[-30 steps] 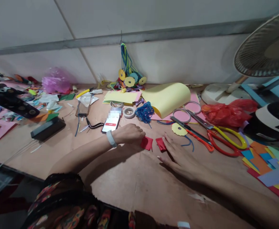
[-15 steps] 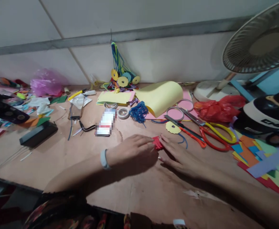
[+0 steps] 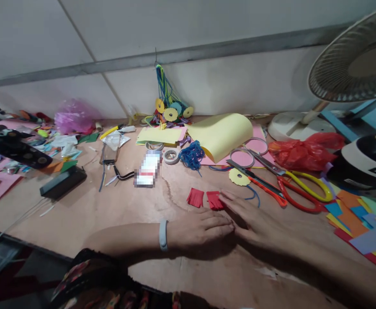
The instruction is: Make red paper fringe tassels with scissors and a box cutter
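Two small red fringed paper pieces lie side by side on the wooden table: a left red piece [image 3: 195,197] and a right red piece [image 3: 214,200]. My right hand [image 3: 249,214] lies flat with fingers stretched out, its fingertips at the right edge of the right piece. On the near side of the papers rests my left hand [image 3: 201,225], open and palm down. Its fingertips reach my right thumb. Neither hand shows anything in its grasp. Just beyond my right hand sits a yellow scalloped paper disc [image 3: 236,177] with a blue cord [image 3: 255,195].
A cutter knife [image 3: 265,189] and large scissors [image 3: 299,186] lie beyond my right hand. Coloured paper strips [image 3: 355,210] are at right, below a fan [image 3: 352,64]. Farther back are blue string [image 3: 191,155], a tape roll [image 3: 171,157], a phone [image 3: 148,168] and yellow sheets [image 3: 226,133].
My left hand has drawn back toward me and to the right, off the red paper. Two separate red pieces now show where one was partly visible. The view has shifted slightly.
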### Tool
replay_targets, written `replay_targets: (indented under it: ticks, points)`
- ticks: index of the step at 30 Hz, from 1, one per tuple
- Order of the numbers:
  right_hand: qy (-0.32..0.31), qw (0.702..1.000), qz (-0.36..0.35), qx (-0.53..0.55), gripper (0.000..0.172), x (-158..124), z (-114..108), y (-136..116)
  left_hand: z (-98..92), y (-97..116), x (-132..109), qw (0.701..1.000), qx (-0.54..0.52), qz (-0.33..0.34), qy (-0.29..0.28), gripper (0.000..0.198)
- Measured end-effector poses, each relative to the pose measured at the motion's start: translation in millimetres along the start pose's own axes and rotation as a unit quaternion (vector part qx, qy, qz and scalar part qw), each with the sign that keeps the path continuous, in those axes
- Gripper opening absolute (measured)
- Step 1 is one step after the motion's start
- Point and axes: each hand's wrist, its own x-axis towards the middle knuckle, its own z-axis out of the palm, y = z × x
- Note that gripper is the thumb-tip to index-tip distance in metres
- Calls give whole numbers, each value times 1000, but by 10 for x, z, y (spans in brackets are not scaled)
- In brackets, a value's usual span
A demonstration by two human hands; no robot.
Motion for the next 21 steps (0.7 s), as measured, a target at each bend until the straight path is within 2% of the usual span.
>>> replay_targets:
  ticks: [4,8,11,16,21]
  points:
    - [31,1000,1,-3,70,7,3,6,25,4,-37,1000,-18,-7,-9,50]
    - [-14,999,38,11,70,-14,-123,-150,-6,21,-16,1000,-24,-3,6,53]
    - [-33,998,55,11,67,-10,-274,-283,-25,43,21,999,-19,-3,42,51]
    - [-55,998,30,8,48,-2,-457,-388,-59,68,51,999,6,-6,45,43]
    - [-54,998,10,14,25,18,-519,-385,-84,88,34,998,27,-14,54,30]
